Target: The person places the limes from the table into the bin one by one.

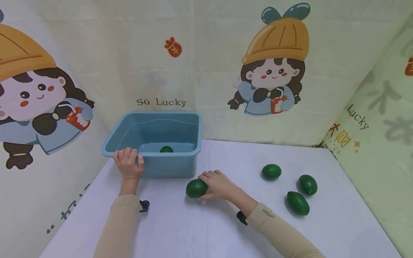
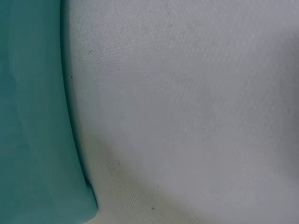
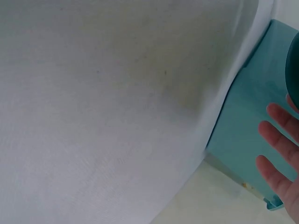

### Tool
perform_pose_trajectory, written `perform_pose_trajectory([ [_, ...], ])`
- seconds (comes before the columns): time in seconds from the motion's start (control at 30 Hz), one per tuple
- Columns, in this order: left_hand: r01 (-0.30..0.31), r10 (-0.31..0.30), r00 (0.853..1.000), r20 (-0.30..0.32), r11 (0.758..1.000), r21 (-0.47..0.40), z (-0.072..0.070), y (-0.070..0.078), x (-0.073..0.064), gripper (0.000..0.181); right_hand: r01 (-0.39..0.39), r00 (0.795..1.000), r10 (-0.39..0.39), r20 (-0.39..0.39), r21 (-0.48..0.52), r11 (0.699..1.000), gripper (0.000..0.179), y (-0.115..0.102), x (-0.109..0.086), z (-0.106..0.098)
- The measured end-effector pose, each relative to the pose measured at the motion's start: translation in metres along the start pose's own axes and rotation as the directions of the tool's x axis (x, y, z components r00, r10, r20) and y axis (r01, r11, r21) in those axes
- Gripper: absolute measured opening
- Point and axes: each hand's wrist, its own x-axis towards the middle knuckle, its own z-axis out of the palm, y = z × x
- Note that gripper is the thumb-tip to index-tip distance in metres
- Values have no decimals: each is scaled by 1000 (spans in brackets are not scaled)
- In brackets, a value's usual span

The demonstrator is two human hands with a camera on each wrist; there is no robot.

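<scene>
A blue plastic bin (image 1: 167,166) stands at the back left of the table, and my left hand (image 1: 129,163) grips its front rim, fingers over the edge. In the head view my right hand (image 1: 219,184) holds a dark green lime (image 1: 196,188) between thumb and fingers, in front of the bin's right corner. The right wrist view catches the fingers (image 3: 280,140) and part of that lime (image 3: 293,70) at its right edge, before the bin wall (image 3: 243,116). Inside the bin lies another lime (image 1: 166,149), partly hidden by the rim. Only bin wall (image 2: 37,116) and tablecloth show in the left wrist view.
To the right on the white tablecloth (image 1: 193,229) are three more limes: one farther back (image 1: 271,172), one at the right (image 1: 308,185) and one nearer (image 1: 298,203). A printed cloth backdrop (image 1: 213,79) rises behind the table and at both sides.
</scene>
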Motion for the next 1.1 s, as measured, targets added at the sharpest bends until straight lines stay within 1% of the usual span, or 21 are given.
perform_pose_trajectory([
  [0.1,2,-2,1000,3,1000,1,-1,0,0,44,9,1000,-9,-7,-7,1000,62,-1,-1,-4],
  [0.27,-5,5,1000,-9,1000,-2,0,0,0,46,21,1000,-21,-20,-19,1000,62,-2,-3,-8],
  [0.53,-10,10,1000,-17,1000,-8,0,-1,1,43,36,999,-36,-41,15,999,61,-2,-6,-15],
  [0.93,-14,14,1000,-18,1000,-6,2,-2,1,41,22,996,-19,-92,39,999,59,1,-9,-24],
  [1.1,-9,9,1000,-22,1000,-7,2,-2,1,41,18,996,-14,-92,40,999,59,0,-9,-27],
])
